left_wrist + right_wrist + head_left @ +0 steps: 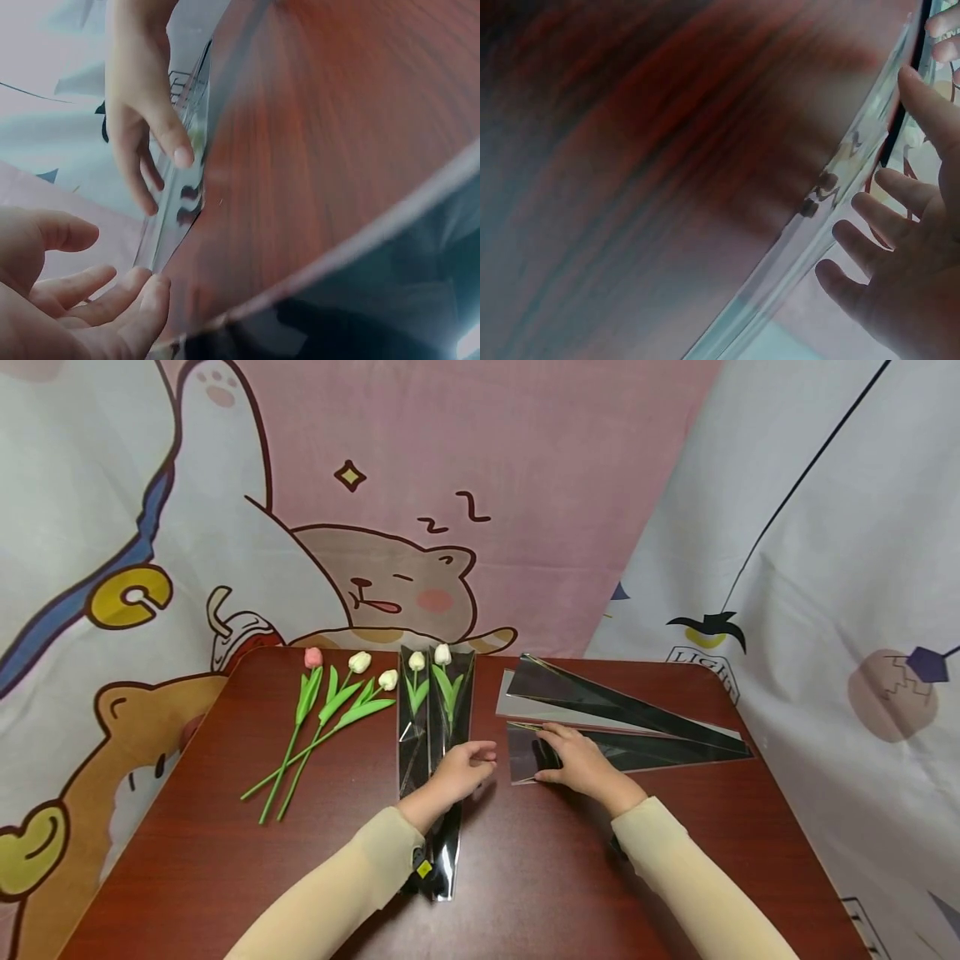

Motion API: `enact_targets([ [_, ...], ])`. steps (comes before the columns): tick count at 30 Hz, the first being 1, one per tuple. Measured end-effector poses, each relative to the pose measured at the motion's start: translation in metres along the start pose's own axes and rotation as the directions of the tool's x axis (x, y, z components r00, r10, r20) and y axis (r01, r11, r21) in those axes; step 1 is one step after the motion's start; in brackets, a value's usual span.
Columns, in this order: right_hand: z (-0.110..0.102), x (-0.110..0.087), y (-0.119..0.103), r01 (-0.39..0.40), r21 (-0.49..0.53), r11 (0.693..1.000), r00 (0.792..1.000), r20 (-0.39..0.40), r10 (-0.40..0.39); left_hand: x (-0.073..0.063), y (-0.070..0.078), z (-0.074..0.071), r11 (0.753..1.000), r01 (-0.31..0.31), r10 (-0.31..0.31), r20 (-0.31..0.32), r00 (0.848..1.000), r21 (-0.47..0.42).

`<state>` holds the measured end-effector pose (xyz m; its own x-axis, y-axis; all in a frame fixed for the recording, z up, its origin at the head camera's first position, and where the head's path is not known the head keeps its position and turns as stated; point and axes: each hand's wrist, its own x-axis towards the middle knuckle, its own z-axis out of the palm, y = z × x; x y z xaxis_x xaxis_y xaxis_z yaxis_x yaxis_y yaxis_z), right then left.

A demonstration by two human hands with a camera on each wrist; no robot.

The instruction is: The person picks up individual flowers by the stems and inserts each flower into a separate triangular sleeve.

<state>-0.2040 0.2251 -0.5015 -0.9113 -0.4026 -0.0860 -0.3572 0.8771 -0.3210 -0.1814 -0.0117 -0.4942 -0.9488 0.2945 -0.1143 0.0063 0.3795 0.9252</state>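
Observation:
My right hand [583, 763] lies over the wide end of a black flower sleeve [525, 755], its fingers spread across toward the two edges. In the right wrist view those fingers [870, 217] are extended and apart. Nearer the middle, my left hand [461, 770] hovers with loosely bent fingers, overlapping two upright flower sleeves [414, 760]. Each of these holds a white tulip, one on the left [416, 662] and one on the right [442, 655]. The left wrist view shows the left hand [97, 307] with nothing between thumb and fingers.
Left on the brown table [187, 852] lie a pink tulip [312, 658] and two loose white tulips, one upper [360, 662] and one lower [387, 680], stems crossing. Another black sleeve [585, 692] rests over clear film at the back right. A cartoon-printed cloth [555, 485] hangs behind.

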Motion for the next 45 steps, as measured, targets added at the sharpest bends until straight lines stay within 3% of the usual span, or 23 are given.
enact_targets([
  [8, 0.003, 0.002, 0.002, -0.007, -0.018, 1.000, 1.000, 0.029, 0.007, 0.005, 0.001, 0.017, 0.992, 0.071, -0.071, 0.001, 0.997, -0.106],
  [15, 0.005, 0.002, 0.001, 0.005, -0.045, 0.999, 0.999, -0.034, -0.007, 0.010, 0.003, 0.025, 0.987, 0.089, -0.092, -0.021, 0.996, -0.131],
  [20, 0.004, -0.001, -0.003, -0.001, 0.006, 1.000, 0.999, -0.050, 0.002, 0.015, 0.007, 0.029, 0.964, 0.144, -0.143, 0.021, 0.990, -0.223],
  [24, 0.002, -0.006, -0.008, -0.007, 0.071, 0.997, 0.999, -0.034, 0.010, 0.017, 0.009, 0.031, 0.926, 0.160, -0.160, 0.030, 0.987, -0.343],
  [29, 0.000, -0.013, -0.015, 0.021, 0.138, 0.990, 0.999, -0.034, -0.017, 0.016, 0.007, 0.031, 0.844, 0.173, -0.154, 0.080, 0.985, -0.508],
  [37, -0.005, -0.015, -0.030, 0.049, 0.141, 0.989, 0.997, -0.059, -0.041, 0.015, 0.003, 0.026, 0.808, 0.160, -0.115, 0.114, 0.987, -0.567],
  [41, -0.003, -0.011, -0.036, 0.100, 0.166, 0.981, 0.978, -0.196, -0.066, 0.013, 0.001, 0.023, 0.781, 0.193, -0.130, 0.148, 0.980, -0.594],
  [45, -0.001, -0.008, -0.042, 0.192, 0.163, 0.968, 0.929, -0.348, -0.126, 0.010, 0.002, 0.020, 0.744, 0.218, -0.144, 0.167, 0.975, -0.631],
])
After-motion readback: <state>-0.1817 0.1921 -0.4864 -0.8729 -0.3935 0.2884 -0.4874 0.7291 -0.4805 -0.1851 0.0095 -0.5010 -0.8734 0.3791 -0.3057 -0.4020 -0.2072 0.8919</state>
